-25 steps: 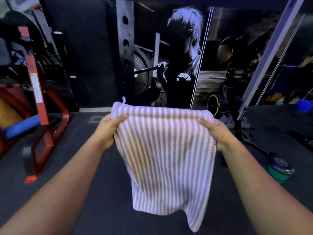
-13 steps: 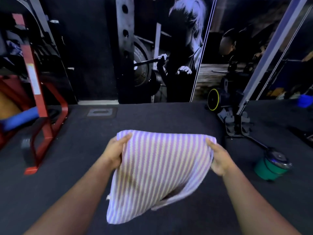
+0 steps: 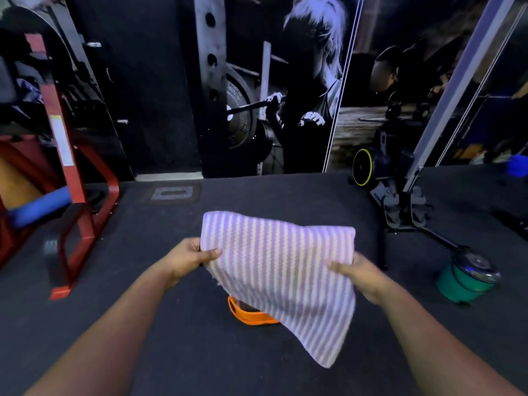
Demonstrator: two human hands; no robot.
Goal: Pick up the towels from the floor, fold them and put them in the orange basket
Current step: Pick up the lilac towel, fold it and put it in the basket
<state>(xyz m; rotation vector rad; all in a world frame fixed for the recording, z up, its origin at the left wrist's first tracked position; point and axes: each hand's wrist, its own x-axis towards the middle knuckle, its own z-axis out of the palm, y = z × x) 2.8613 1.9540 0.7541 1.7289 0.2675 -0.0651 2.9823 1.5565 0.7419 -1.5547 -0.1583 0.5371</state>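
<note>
Dark gym floor (image 3: pixel 200 352) below both hands. Striped towel (image 3: pixel 280 275), hanging upright second ago, now lowered and tipped flatter. Left hand (image 3: pixel 188 260) pinches left edge, right hand (image 3: pixel 360 274) closed on right edge. Orange basket (image 3: pixel 245 314) now visible under towel, between hands; placing looks near.

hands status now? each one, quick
Left hand: closed on the purple-and-white striped cloth towel.
Right hand: closed on the same towel.
</note>
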